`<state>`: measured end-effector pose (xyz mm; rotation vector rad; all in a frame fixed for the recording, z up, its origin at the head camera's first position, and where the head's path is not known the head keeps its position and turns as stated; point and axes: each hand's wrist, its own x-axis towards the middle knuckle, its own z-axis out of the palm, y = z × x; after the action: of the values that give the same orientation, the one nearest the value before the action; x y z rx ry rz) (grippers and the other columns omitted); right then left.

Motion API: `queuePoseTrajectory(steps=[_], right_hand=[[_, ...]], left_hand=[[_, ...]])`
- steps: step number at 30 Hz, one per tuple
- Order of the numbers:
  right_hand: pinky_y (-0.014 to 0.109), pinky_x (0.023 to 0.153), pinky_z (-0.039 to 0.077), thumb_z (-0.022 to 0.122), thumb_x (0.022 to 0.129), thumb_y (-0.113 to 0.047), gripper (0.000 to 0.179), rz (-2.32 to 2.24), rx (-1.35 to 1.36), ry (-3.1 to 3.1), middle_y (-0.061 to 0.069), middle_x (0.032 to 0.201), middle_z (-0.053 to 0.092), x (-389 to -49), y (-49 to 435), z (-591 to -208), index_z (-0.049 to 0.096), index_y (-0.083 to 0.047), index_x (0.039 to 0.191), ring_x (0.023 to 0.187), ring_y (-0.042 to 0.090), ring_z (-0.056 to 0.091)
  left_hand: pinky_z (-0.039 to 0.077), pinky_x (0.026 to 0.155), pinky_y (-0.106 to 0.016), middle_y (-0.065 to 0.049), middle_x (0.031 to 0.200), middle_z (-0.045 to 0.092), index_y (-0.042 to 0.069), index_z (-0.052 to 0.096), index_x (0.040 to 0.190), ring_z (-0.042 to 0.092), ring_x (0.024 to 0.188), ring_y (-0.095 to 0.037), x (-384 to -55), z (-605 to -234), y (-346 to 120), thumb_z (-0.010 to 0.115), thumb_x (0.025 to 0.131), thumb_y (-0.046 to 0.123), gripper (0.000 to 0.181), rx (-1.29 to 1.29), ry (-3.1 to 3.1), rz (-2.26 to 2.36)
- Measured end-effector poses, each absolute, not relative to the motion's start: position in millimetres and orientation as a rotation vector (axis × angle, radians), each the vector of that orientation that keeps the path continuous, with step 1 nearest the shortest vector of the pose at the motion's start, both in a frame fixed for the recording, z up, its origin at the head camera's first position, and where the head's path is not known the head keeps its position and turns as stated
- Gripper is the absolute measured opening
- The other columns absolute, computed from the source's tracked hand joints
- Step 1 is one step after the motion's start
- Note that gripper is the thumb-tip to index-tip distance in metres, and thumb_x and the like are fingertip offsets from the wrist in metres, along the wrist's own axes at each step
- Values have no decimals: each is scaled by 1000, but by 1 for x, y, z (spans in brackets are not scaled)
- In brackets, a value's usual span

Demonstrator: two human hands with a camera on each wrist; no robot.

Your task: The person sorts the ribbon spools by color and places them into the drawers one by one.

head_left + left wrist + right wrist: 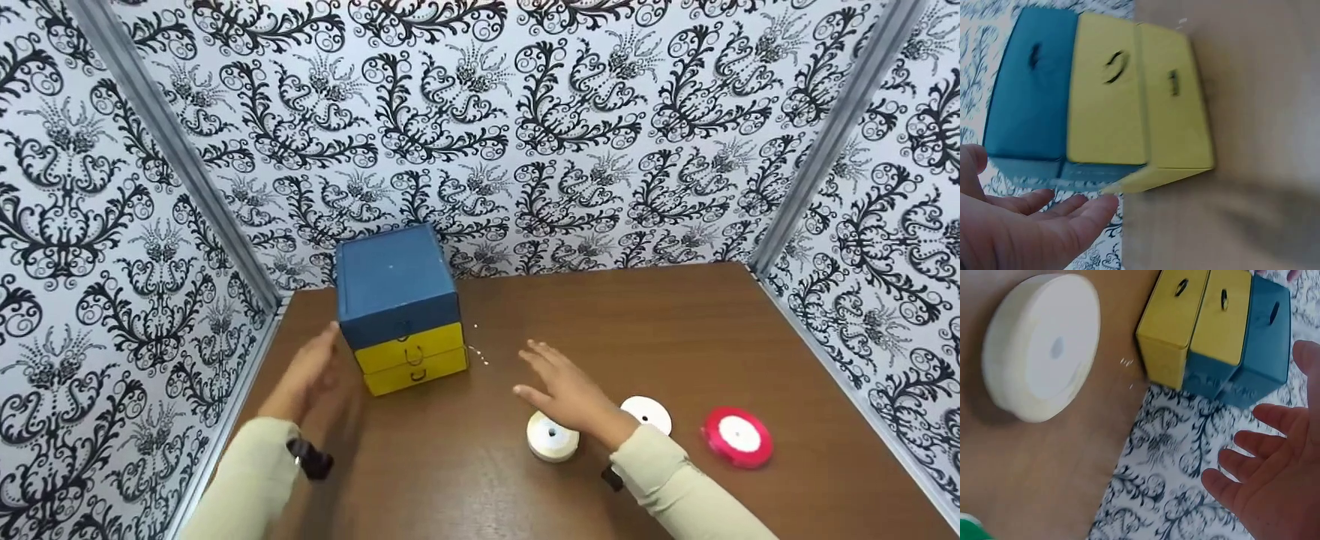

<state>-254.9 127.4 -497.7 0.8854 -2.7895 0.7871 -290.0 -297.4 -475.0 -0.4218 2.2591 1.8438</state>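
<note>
A small chest of drawers [397, 277] with a blue top and two yellow drawer fronts stands at the back left of the table; dark ring pulls show on its front. My left hand [311, 371] is at its left side, fingers extended and nothing in them; in the left wrist view the fingertips [1100, 211] come close to the chest's side. Over the table to the right of the chest, my right hand [566, 390] spreads its fingers and holds nothing. Below that hand lies a cream ribbon spool [553, 437], partly overlapped by it in the head view.
Beside the right wrist lies a white spool [646, 414], and farther right a red ribbon spool [739, 437]. Small white bits [480, 356] are scattered by the chest. A green edge [970, 530] shows in the right wrist view. Patterned walls [480, 150] enclose the brown table [600, 315].
</note>
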Motion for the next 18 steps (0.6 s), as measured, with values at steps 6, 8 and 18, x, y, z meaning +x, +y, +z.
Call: queuePoseTrajectory(steps=[6, 8, 18], right_hand=[[55, 112, 32, 57, 99, -48, 66, 656, 982, -2792, 20, 153, 39, -267, 107, -487, 48, -1, 145, 142, 37, 33], [56, 112, 32, 57, 99, -47, 66, 635, 994, -2801, 19, 153, 39, -271, 101, -484, 48, -2, 146, 142, 37, 33], [49, 112, 35, 59, 99, -43, 61, 618, 1057, -2793, 21, 146, 47, -293, 76, -484, 52, 0, 141, 134, 37, 44]], left_hand=[[27, 114, -56, -27, 162, 6, 4, -2, 158, 15, 145, -47, -297, -421, -277, 33, 102, 59, 86, -482, 2144, 1870], [28, 114, -56, -27, 162, 5, 3, 0, 158, 17, 145, -46, -304, -417, -274, 33, 103, 57, 85, -492, 2165, 1818], [42, 106, -52, -29, 154, 27, 2, 9, 159, 40, 135, -44, -315, -416, -264, 46, 102, 52, 85, -539, 2247, 1788]])
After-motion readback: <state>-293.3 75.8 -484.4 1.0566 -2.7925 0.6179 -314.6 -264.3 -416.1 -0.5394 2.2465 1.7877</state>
